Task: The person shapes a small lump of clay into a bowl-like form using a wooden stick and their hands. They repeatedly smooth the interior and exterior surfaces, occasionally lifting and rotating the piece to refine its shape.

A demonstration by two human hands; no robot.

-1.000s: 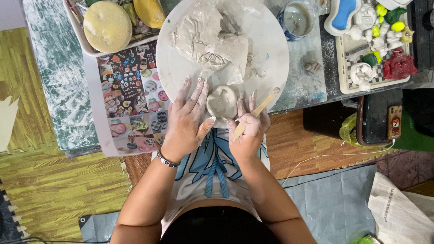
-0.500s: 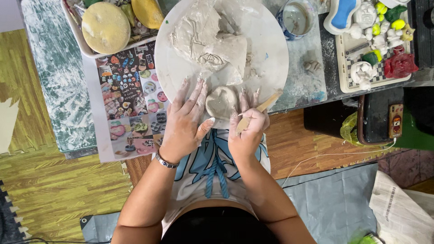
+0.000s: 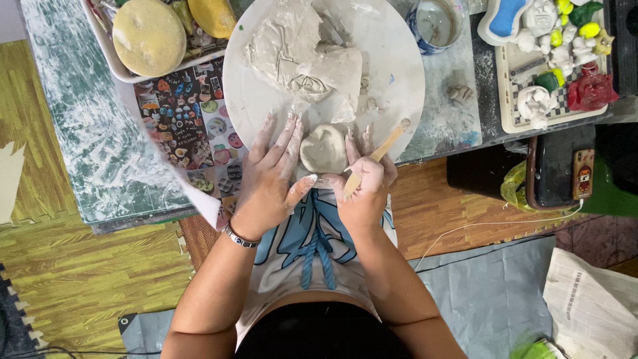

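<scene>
Clay lump (image 3: pixel 323 147) sitting at the round board's (image 3: pixel 405 73) six o'clock; left hand (image 3: pixel 269 179) bracing it open-fingered, right hand (image 3: pixel 367 183) gripping wooden tool (image 3: pixel 377 157) for shaping.

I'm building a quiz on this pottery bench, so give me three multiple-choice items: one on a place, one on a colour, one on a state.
1. Where does the small rounded lump of grey clay lie?
A. on the near edge of the round white board
B. inside the blue-rimmed cup
C. on the wooden floor

2. What colour is the large round sponge in the white tray?
A. red
B. pale yellow
C. black

3. How does the right hand stand?
A. open and empty
B. closed round a flat wooden modelling stick
C. out of view

Answers:
1. A, since the lump sits on the board between both hands, with the left hand beside it.
2. B, since its top shows pale yellow.
3. B, since the stick juts out from the fingers.
</scene>
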